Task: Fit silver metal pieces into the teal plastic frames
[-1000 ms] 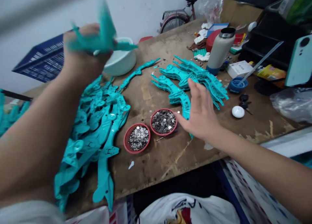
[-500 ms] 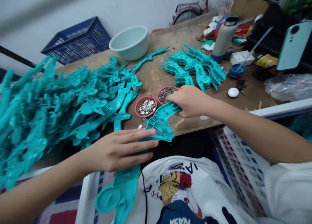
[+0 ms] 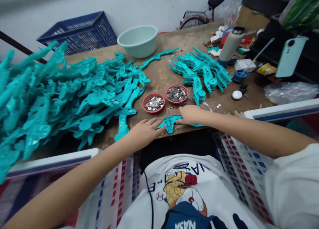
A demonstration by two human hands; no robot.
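A teal plastic part [image 3: 169, 123] lies at the table's front edge between my hands. My left hand [image 3: 146, 131] rests at its left end, fingers stretched toward it. On its right end, my right hand [image 3: 190, 115] is closed, with the fingers bent round the part's edge. Just behind are two red baskets of small metal pieces, the left one [image 3: 143, 105] and the right one [image 3: 176, 103]. A thin metal tool [image 3: 176, 106] lies between the right basket and my right hand.
A large heap of teal parts [image 3: 82, 96] covers the left side. More teal parts [image 3: 204, 71] lie at the back right, near a bottle [image 3: 230, 46] and a phone [image 3: 290, 57]. A pale green basin [image 3: 138, 43] stands behind.
The teal part is now turned and down on the table's front edge. My left hand has moved up onto the table; my right hand has moved away from the right basket.
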